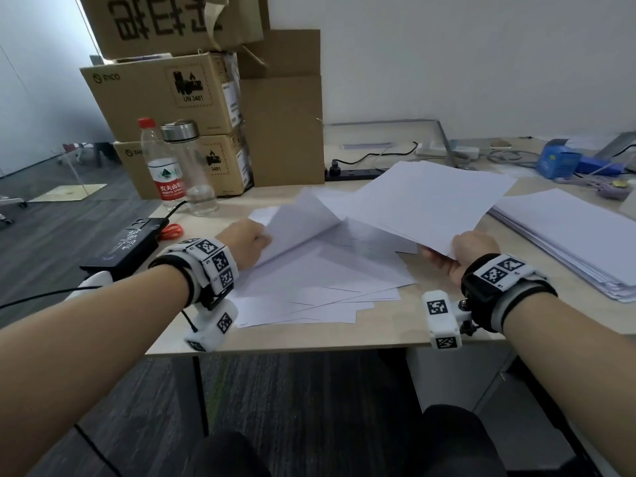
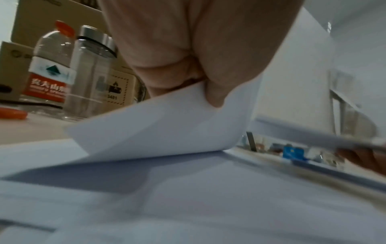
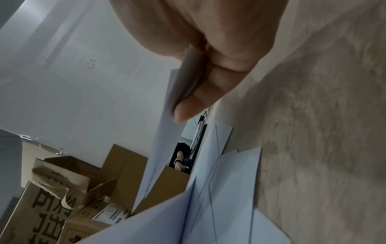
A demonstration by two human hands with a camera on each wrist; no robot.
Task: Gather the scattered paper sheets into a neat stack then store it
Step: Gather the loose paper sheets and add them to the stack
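Observation:
Several white paper sheets [image 1: 320, 290] lie scattered and overlapping on the desk in front of me. My left hand [image 1: 247, 241] pinches the edge of one sheet [image 1: 303, 225] and lifts it so it curls upward; in the left wrist view the thumb [image 2: 217, 92] presses on that curled sheet [image 2: 163, 125]. My right hand [image 1: 461, 251] grips a gathered bunch of sheets [image 1: 430, 201] by its near corner, held above the desk; in the right wrist view the fingers [image 3: 200, 99] pinch the bunch's edge [image 3: 167, 118].
A thick paper stack [image 1: 578, 242] lies at the right desk edge. Stacked cardboard boxes [image 1: 179, 105], a water bottle [image 1: 161, 166] and a clear flask [image 1: 189, 166] stand at the back left. A black device [image 1: 127, 246], orange scissors [image 1: 172, 230], a power strip [image 1: 354, 173] and cables lie around.

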